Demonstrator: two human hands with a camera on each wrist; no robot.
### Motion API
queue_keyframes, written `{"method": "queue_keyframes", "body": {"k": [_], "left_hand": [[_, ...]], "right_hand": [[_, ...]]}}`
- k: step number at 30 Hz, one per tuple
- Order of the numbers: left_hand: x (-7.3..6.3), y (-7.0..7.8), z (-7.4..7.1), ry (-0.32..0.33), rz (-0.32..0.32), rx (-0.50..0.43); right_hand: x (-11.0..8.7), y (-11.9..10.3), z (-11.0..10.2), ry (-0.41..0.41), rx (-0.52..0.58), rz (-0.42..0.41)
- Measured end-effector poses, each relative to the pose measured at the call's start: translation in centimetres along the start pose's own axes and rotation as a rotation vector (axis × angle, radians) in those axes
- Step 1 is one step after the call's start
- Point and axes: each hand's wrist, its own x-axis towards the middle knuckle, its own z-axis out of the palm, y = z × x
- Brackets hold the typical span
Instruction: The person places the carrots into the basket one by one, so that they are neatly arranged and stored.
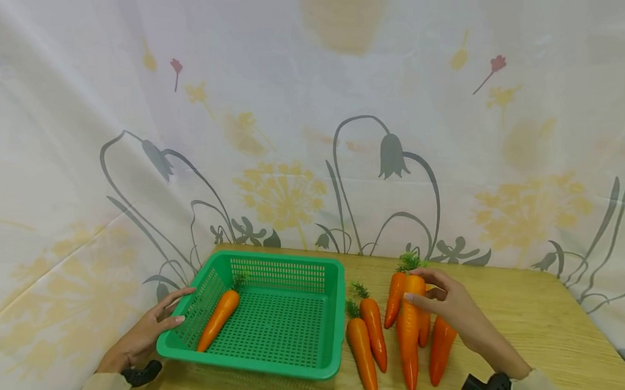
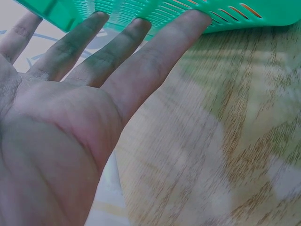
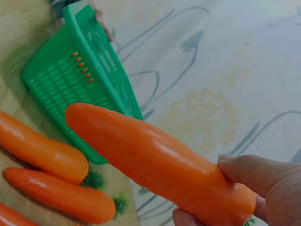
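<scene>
My right hand [image 1: 447, 302] pinches an orange carrot [image 3: 155, 162] near its thick leafy end, thumb on one side and fingers on the other. That carrot hangs tip down over the other carrots in the head view. At the left, my left hand [image 1: 143, 330] touches the side of a green plastic basket [image 1: 247, 365]. In the left wrist view its straight fingers [image 2: 155, 61] rest with their tips against the slatted wall. Inside the basket, along its left side, lies one carrot [image 1: 218, 319] with a green top.
Right of the basket, two carrots [image 1: 362, 356] lie side by side on the wooden table [image 1: 539, 324]. More carrots [image 1: 442, 349] lie around and behind the held one. A flower-printed cloth [image 1: 306, 118] rises behind the table and at its left.
</scene>
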Motion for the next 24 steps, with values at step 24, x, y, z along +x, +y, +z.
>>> {"method": "queue_keyframes", "body": {"k": [24], "left_hand": [[-0.1,0.0,0.0,-0.003,0.004,0.01]], "right_hand": [[4.5,-2.4,5.1,-0.106,0.098,-0.056]]}}
